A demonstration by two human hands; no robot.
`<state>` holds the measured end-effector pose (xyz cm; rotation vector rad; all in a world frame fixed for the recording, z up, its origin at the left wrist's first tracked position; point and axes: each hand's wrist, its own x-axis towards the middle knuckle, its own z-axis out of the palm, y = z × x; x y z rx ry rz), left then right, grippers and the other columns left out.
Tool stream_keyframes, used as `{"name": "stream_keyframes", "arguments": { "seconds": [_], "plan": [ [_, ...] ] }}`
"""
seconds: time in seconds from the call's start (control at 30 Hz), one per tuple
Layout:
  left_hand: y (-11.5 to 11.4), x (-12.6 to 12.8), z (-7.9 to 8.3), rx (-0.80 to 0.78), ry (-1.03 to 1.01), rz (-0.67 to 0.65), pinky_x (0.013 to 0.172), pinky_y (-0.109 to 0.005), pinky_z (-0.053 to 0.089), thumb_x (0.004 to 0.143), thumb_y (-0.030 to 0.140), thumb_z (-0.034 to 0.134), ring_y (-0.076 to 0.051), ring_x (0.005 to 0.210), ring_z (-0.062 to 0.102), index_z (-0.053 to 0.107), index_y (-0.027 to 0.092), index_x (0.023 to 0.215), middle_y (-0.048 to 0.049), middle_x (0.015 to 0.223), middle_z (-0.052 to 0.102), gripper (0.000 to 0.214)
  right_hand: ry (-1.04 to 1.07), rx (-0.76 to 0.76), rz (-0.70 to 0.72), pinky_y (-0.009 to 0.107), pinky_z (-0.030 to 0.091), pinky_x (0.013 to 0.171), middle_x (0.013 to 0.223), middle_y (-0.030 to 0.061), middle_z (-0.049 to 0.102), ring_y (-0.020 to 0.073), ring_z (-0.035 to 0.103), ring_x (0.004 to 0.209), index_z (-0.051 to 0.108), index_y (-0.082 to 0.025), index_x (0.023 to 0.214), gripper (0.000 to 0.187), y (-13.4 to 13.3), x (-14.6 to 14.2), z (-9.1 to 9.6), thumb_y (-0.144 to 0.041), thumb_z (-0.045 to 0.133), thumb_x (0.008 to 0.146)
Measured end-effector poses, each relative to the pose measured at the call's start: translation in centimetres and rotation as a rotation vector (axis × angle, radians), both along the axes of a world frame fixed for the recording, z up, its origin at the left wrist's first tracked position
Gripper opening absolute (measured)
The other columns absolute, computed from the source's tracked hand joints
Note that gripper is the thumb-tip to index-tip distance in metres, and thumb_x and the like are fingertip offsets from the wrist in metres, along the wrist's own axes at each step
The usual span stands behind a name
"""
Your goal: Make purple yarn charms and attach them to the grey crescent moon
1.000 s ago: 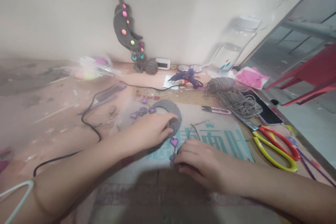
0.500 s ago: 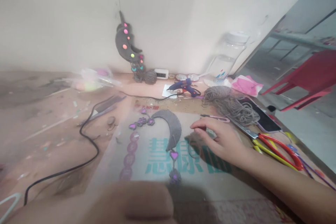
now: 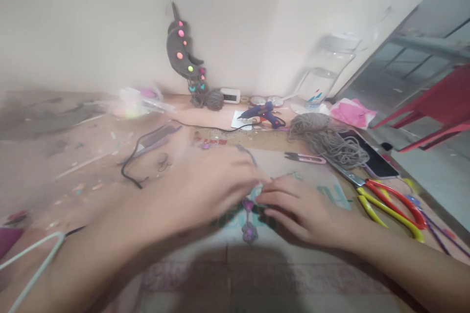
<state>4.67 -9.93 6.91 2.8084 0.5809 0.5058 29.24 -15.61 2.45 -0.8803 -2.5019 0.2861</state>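
A grey felt crescent lies on the printed sheet [image 3: 191, 249], mostly hidden under my left hand [image 3: 223, 176]; only its upper edge [image 3: 247, 153] shows. My left hand is smeared by motion, its fingers pointing right. Close against its fingertips is my right hand [image 3: 304, 205], fingers bent together; what they pinch, if anything, is hidden. Just below the meeting fingertips, a purple heart [image 3: 248, 204] and a grey flower with a purple centre [image 3: 249, 232] hang in line from the crescent's lower end. Another small purple heart [image 3: 205, 146] peeks out above my left hand.
Red-and-yellow-handled scissors [image 3: 389, 208], pink thread snips [image 3: 306, 158], grey yarn [image 3: 330, 142] and a phone [image 3: 378, 156] lie at right. Behind are a glue gun [image 3: 262, 113], a water bottle [image 3: 323, 78] and a decorated crescent [image 3: 179, 54] against the wall. A black cord [image 3: 128, 171] runs at left.
My left hand has come up from the bottom edge and reached over the crescent. My right hand has moved slightly left and down toward the heart. The view has shifted a little.
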Motion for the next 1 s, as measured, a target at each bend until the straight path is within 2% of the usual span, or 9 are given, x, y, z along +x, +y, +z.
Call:
{"name": "stream_keyframes", "arguments": {
  "seconds": [0.07, 0.13, 0.27, 0.37, 0.47, 0.6, 0.7, 0.87, 1.0],
  "plan": [
    [2.7, 0.8, -1.4, -0.061, 0.025, 0.036, 0.087, -0.04, 0.051, 0.098, 0.029, 0.045, -0.022, 0.096, 0.064, 0.073, 0.027, 0.11, -0.0054, 0.104, 0.071, 0.03, -0.058, 0.012, 0.073, 0.036, 0.053, 0.085, 0.106, 0.0114, 0.071, 0.0206, 0.066, 0.096, 0.063, -0.017, 0.116, 0.023, -0.6, -0.6, -0.3, -0.022, 0.054, 0.096],
    [4.2, 1.3, -2.9, -0.102, 0.064, 0.026, 0.092, -0.037, 0.048, 0.099, 0.025, 0.048, -0.022, 0.1, 0.063, 0.073, 0.02, 0.108, -0.0075, 0.106, 0.071, 0.028, -0.083, 0.022, 0.121, 0.037, 0.052, 0.086, 0.107, 0.0126, 0.071, 0.0217, 0.065, 0.098, 0.063, -0.016, 0.116, 0.022, -0.9, -1.1, -0.5, -0.022, 0.052, 0.097],
    [4.9, 1.6, -5.2, -0.14, 0.069, -0.044, 0.092, -0.034, 0.045, 0.096, 0.025, 0.055, -0.022, 0.103, 0.061, 0.073, 0.019, 0.107, -0.0079, 0.107, 0.07, 0.022, -0.099, 0.013, 0.15, 0.038, 0.052, 0.086, 0.112, 0.0146, 0.07, 0.0218, 0.065, 0.1, 0.063, -0.015, 0.113, 0.022, -1.0, -1.3, -1.0, -0.023, 0.05, 0.098],
    [5.1, 1.9, -6.2, -0.166, 0.042, -0.098, 0.089, -0.031, 0.044, 0.094, 0.026, 0.058, -0.019, 0.098, 0.061, 0.074, 0.022, 0.095, -0.0048, 0.101, 0.069, 0.017, -0.12, -0.001, 0.159, 0.037, 0.052, 0.087, 0.118, 0.0144, 0.069, 0.0216, 0.064, 0.102, 0.063, -0.015, 0.114, 0.022, -0.9, -1.2, -1.3, -0.024, 0.051, 0.098],
    [5.4, 2.3, -6.7, -0.167, 0.044, -0.088, 0.086, -0.031, 0.044, 0.096, 0.023, 0.053, -0.019, 0.093, 0.06, 0.071, 0.019, 0.086, -0.0053, 0.094, 0.068, 0.022, -0.132, 0.002, 0.163, 0.038, 0.052, 0.088, 0.118, 0.0136, 0.07, 0.0219, 0.064, 0.102, 0.064, -0.015, 0.114, 0.022, -0.8, -1.2, -1.5, -0.024, 0.053, 0.098],
    [5.5, 2.3, -6.6, -0.159, 0.03, -0.032, 0.084, -0.032, 0.045, 0.098, 0.023, 0.047, -0.02, 0.089, 0.059, 0.066, 0.016, 0.085, -0.007, 0.091, 0.065, 0.024, -0.108, 0.013, 0.183, 0.039, 0.053, 0.089, 0.112, 0.0133, 0.072, 0.0231, 0.064, 0.102, 0.064, -0.013, 0.113, 0.021, -0.8, -1.3, -1.5, -0.022, 0.054, 0.097],
    [5.8, 1.9, -6.5, -0.165, 0.029, -0.004, 0.085, -0.033, 0.045, 0.097, 0.024, 0.049, -0.02, 0.09, 0.059, 0.066, 0.017, 0.087, -0.0071, 0.094, 0.065, 0.021, -0.07, 0.001, 0.209, 0.039, 0.053, 0.092, 0.111, 0.0132, 0.072, 0.0236, 0.064, 0.105, 0.064, -0.013, 0.113, 0.02, -0.7, -1.3, -1.4, -0.019, 0.054, 0.096],
    [6.2, 1.4, -6.7, -0.136, 0.037, -0.008, 0.094, -0.036, 0.044, 0.097, 0.025, 0.049, -0.022, 0.104, 0.059, 0.068, 0.018, 0.089, -0.0085, 0.109, 0.066, 0.021, 0.002, -0.045, 0.273, 0.037, 0.053, 0.096, 0.111, 0.0144, 0.071, 0.023, 0.063, 0.109, 0.063, -0.01, 0.111, 0.02, -0.6, -1.4, -1.6, -0.015, 0.053, 0.095],
    [6.4, 1.4, -7.1, -0.14, 0.022, -0.033, 0.095, -0.036, 0.045, 0.098, 0.024, 0.049, -0.022, 0.105, 0.06, 0.069, 0.017, 0.087, -0.0088, 0.109, 0.065, 0.023, 0.048, -0.077, 0.285, 0.035, 0.052, 0.097, 0.111, 0.0147, 0.071, 0.0213, 0.062, 0.111, 0.063, -0.01, 0.113, 0.02, -0.7, -1.4, -2.1, -0.016, 0.056, 0.094]
  ]
}}
